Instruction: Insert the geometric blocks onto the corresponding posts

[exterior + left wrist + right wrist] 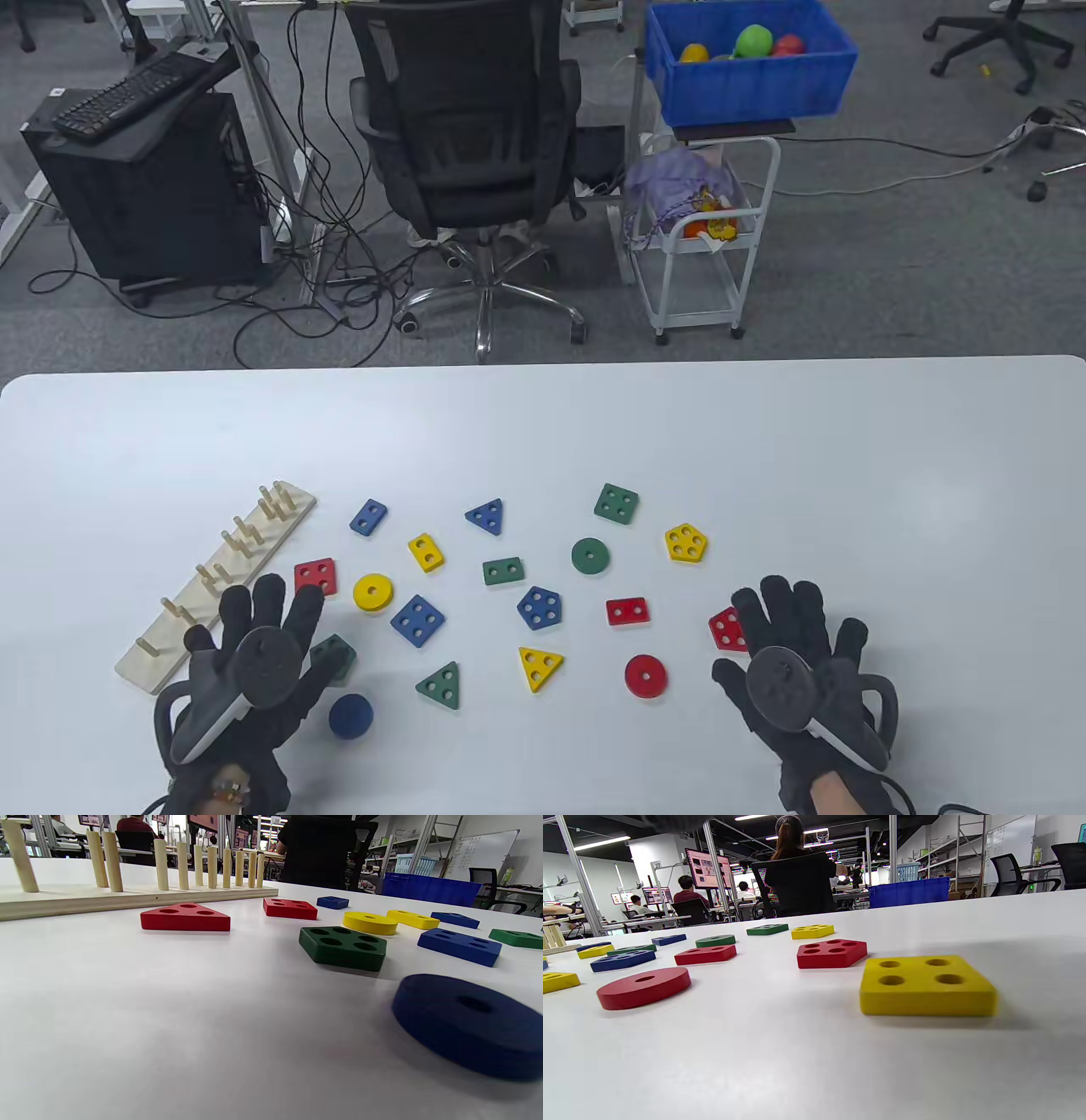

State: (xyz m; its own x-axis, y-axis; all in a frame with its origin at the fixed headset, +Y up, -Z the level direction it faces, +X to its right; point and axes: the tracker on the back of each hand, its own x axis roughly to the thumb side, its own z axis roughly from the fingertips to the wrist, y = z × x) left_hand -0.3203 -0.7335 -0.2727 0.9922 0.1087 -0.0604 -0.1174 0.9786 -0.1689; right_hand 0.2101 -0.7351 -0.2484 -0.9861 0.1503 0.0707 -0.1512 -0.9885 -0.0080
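A wooden peg board (216,586) with several upright posts lies at the left; it also shows in the left wrist view (127,897). Coloured blocks lie scattered across the white table (543,424). My left hand (263,628) is open with fingers spread, palm down, above a red triangle (185,917) and a green pentagon (343,947), next to a dark blue disc (350,716). My right hand (789,628) is open with fingers spread above a yellow square (927,984) and a red pentagon (726,629). Both hands hold nothing.
Between the hands lie a red disc (646,676), a yellow triangle (538,666), a green triangle (440,686), a blue square (417,621) and a blue pentagon (539,608). More blocks lie farther back. An office chair (467,153) and a cart (696,229) stand beyond the table.
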